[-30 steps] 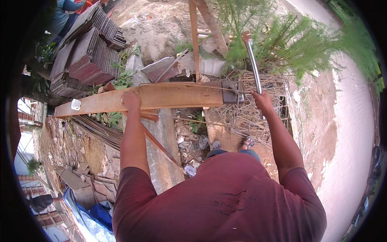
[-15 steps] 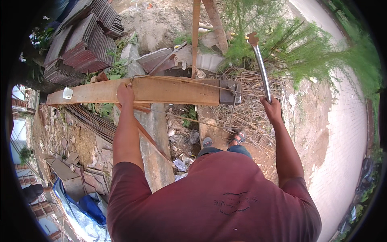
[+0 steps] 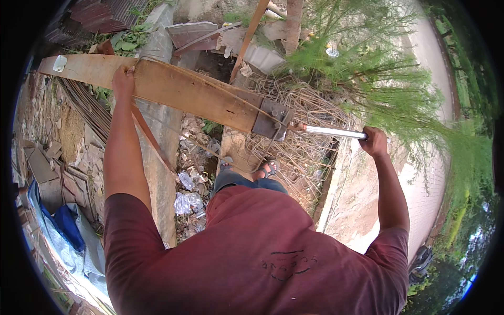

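Down swings the silver steel bar (image 3: 336, 132), almost level now, its head beside the dark metal plate (image 3: 269, 119) on the brown wooden plank (image 3: 194, 100). Right hand (image 3: 376, 142): fingers clamped on the bar's end. Left hand (image 3: 123, 82): fingers apparently clamped on the thin metal rod (image 3: 244, 101) along the plank. Looks like rod-bending; next calls for steady leverage.

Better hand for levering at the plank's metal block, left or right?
Probably the right hand: it grips the silver-handled tool, which reaches the metal block. The left hand is farther along the plank.
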`<action>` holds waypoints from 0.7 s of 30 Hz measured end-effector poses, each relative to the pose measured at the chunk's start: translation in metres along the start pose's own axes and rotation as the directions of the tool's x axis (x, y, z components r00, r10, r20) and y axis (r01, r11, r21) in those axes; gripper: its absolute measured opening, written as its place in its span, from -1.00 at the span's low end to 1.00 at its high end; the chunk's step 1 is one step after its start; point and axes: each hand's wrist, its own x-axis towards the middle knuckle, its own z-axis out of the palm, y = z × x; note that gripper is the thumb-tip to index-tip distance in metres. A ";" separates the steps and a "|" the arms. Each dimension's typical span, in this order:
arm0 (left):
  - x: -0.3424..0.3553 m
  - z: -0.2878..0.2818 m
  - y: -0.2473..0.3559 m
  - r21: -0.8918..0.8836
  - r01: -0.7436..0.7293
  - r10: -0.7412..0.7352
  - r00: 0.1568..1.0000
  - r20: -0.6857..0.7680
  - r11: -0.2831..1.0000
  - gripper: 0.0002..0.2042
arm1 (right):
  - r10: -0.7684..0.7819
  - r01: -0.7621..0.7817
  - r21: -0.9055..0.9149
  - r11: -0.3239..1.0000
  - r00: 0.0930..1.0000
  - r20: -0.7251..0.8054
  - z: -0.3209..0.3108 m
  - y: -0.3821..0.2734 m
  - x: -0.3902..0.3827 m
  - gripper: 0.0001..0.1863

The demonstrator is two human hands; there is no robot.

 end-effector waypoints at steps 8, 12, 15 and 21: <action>0.008 0.002 -0.010 0.077 0.045 -0.052 0.995 0.088 0.996 -0.67 | -0.568 0.546 -0.159 0.822 0.803 -0.178 -0.025 -0.002 0.148 -0.72; 0.010 0.005 -0.019 0.098 0.030 -0.038 0.996 0.085 0.995 -0.63 | -0.409 0.483 -0.240 0.842 0.861 0.302 -0.034 -0.020 0.208 -0.84; 0.016 0.007 -0.021 0.066 0.025 -0.032 0.993 0.112 0.998 -0.55 | -0.719 0.718 -0.054 0.693 0.695 0.011 -0.006 -0.010 0.238 -0.82; 0.018 0.020 -0.048 0.069 0.011 -0.019 0.993 0.117 0.998 -0.52 | -0.568 0.570 -0.047 0.820 0.822 0.039 0.032 0.010 0.185 -0.83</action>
